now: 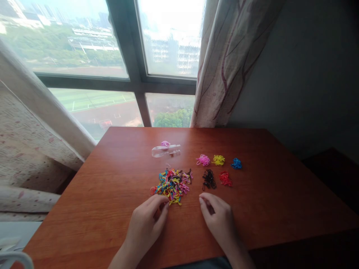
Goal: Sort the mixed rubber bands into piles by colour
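A mixed heap of small coloured plastic loops, like locking stitch markers, lies in the middle of the wooden table. My left hand is at the heap's near left edge, thumb and forefinger drawn together; anything between them is hidden. To the right of the heap, my right hand rests low over the table with its thumb and forefinger tips pinched. What it holds, if anything, is too small to see. Just beyond it are a black pile and a red pile of the same loops.
Farther back sit a pink pile, a yellow pile and a blue pile. A clear plastic bottle with a pink part lies behind the heap. Past the table's far edge are a window and curtains.
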### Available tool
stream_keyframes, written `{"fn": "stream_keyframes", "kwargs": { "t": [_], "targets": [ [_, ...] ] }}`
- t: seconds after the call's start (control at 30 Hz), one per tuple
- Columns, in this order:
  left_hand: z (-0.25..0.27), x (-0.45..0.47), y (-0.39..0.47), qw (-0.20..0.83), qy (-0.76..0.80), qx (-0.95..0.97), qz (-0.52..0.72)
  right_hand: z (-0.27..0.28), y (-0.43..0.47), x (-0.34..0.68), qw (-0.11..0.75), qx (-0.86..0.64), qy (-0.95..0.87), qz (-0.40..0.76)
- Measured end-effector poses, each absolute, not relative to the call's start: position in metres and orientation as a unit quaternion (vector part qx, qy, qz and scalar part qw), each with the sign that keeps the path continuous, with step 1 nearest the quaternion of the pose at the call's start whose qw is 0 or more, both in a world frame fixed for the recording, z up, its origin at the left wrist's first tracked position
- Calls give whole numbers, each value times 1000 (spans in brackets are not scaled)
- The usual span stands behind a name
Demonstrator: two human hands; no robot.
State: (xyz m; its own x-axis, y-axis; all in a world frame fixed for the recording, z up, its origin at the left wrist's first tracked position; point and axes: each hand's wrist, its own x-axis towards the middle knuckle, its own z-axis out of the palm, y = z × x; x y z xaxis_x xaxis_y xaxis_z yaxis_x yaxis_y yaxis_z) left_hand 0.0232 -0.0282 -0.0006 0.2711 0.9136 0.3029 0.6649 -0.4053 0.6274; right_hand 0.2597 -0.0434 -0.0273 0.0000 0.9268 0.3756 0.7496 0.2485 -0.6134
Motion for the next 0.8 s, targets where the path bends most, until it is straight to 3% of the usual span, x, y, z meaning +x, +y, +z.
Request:
{"fn": "stream_keyframes", "kwargs": {
  "t": [0.3,0.8],
  "targets": [
    [-1,25,-29,178,523,779,296,-18,-43,232,291,-574,-750,151],
    [-4,30,-31,76,546,808,208,-20,-42,235,307,-573,-740,172]
  ]
}}
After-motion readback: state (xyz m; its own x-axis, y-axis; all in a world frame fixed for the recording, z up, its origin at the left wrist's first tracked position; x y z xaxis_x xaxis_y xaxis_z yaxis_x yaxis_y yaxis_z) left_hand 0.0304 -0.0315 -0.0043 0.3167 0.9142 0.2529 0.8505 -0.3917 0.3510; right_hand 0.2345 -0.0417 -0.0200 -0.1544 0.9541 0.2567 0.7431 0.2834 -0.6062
